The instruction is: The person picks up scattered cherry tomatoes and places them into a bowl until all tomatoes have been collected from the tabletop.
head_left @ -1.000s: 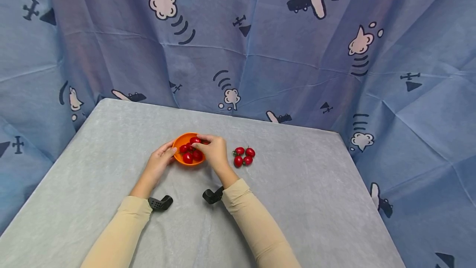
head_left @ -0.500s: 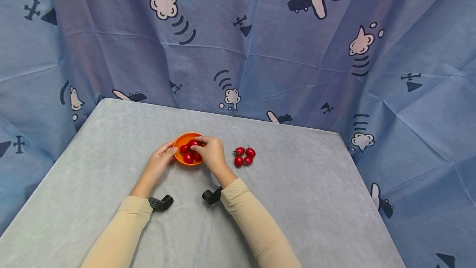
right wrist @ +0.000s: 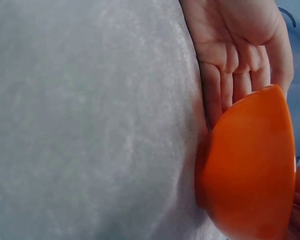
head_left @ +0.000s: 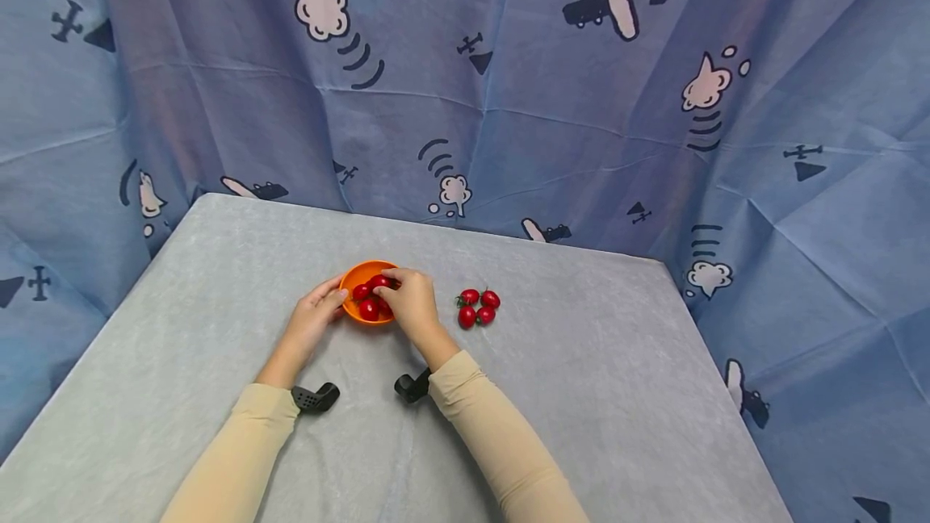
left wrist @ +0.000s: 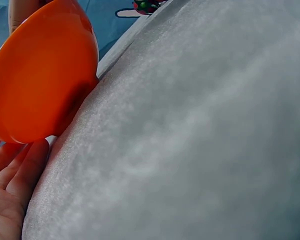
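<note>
An orange bowl (head_left: 361,285) stands on the grey tabletop (head_left: 581,394), roughly midway between its left and right edges and somewhat nearer the far edge than the near one. The person's left hand (head_left: 314,317) lies against the bowl's left wall with its fingers (right wrist: 232,82) straight and relaxed, pressed flat to the outside rather than wrapped round it; the right wrist view shows the palm open beside the bowl, which looks like a brace that keeps the light bowl from sliding while the other hand works in it. The right hand (head_left: 410,303) reaches over the right rim with its fingers curled down among the cherry tomatoes in the bowl (head_left: 368,309), and its fingertips appear to pinch one tomato (head_left: 379,282) near the top of the heap, though the head view is too small to be sure of the contact. A second group, the cherry tomatoes on the tabletop (head_left: 478,306), lies just right of that hand, apart from the bowl, within easy reach of the hand that feeds or empties it. Both arms wear beige sleeves (head_left: 501,442), each with a black wrist camera mount (head_left: 315,397) at the cuff. A blue curtain (head_left: 508,87) printed with aeroplanes and clouds hangs behind the far edge and along both sides.
</note>
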A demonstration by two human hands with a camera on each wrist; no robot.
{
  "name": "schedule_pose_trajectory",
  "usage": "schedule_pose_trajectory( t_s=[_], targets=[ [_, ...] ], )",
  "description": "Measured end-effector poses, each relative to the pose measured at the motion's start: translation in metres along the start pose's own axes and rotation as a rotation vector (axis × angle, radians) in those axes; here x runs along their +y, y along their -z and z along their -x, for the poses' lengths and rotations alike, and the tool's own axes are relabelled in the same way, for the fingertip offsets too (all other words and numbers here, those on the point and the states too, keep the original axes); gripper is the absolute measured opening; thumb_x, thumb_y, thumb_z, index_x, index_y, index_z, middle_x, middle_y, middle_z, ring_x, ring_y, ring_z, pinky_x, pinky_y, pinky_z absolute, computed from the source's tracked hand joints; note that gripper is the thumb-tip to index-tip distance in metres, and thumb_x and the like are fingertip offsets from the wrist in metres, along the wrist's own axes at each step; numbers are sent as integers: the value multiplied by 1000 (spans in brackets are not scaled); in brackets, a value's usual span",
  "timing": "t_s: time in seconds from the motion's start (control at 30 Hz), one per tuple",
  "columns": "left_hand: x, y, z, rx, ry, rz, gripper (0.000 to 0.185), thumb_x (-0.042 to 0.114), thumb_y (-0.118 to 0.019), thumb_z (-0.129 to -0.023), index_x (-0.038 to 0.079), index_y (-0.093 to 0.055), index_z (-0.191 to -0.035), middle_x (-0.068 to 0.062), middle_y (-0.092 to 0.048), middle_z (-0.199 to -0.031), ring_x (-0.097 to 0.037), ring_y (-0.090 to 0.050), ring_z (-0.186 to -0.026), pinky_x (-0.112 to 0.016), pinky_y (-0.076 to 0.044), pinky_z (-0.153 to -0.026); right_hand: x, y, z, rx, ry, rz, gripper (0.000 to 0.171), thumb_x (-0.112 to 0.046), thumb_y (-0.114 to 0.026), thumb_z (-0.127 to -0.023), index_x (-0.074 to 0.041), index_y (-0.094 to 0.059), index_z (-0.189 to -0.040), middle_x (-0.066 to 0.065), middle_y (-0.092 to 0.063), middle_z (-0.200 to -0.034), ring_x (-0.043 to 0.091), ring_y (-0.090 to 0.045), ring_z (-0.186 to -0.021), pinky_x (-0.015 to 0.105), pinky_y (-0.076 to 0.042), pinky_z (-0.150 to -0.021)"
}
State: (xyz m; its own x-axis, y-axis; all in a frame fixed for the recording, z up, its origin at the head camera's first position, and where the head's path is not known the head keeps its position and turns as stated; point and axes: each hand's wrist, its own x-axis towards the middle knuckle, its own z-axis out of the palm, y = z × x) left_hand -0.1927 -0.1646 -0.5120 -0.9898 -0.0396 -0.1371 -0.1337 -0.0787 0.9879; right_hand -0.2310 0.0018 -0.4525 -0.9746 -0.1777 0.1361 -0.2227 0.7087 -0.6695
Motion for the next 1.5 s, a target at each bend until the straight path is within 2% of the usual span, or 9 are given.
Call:
schedule_pose_trajectory(
  t_s=[0.47, 0.8, 1.13, 1.3, 1.5],
  targets=[
    [1, -1, 2, -5, 0, 7, 51, 23, -48, -105, 3, -39, -152, -21, -46, -151, 12, -58, -100, -9, -50, -87, 1, 1, -1, -60, -2, -4, 27, -14, -80, -84, -7, -77, -110, 9, -76, -111, 24, -68, -111, 30, -56, -95],
    [1, 0, 2, -8, 6, -1, 52, 24, -48, -106, 3, -38, -152, -19, -44, -153, 13, -57, -100, -8, -49, -87, 3, 1, 0, -56, 17, -30, 28, -13, -80, -83, -7, -76, -110, 9, -76, -111, 23, -68, -110, 29, -57, -93],
    [1, -1, 1, 10, 7, 0, 53, 23, -49, -105, 1, -38, -152, -23, -45, -151, 13, -58, -97, -8, -50, -86, 4, 4, 4, -44, 38, -67, 28, -10, -80, -83, -6, -76, -111, 7, -76, -110, 23, -67, -113, 32, -54, -99],
    [1, 0, 1, 14, 12, -6, 53, 24, -49, -105, 3, -39, -152, -22, -46, -151, 14, -58, -96, -7, -49, -86, 4, 9, 7, -46, 23, -94, 28, -10, -79, -84, -7, -76, -112, 7, -76, -112, 23, -67, -111, 30, -56, -95],
    [1, 0, 1, 8, 14, -9, 53, 25, -49, -105, 2, -38, -152, -21, -45, -152, 14, -57, -96, -8, -49, -86, 6, 14, 10, -39, -12, -128, 30, -7, -78, -84, -7, -76, -114, 10, -73, -118, 25, -65, -117, 32, -55, -97]
  ],
)
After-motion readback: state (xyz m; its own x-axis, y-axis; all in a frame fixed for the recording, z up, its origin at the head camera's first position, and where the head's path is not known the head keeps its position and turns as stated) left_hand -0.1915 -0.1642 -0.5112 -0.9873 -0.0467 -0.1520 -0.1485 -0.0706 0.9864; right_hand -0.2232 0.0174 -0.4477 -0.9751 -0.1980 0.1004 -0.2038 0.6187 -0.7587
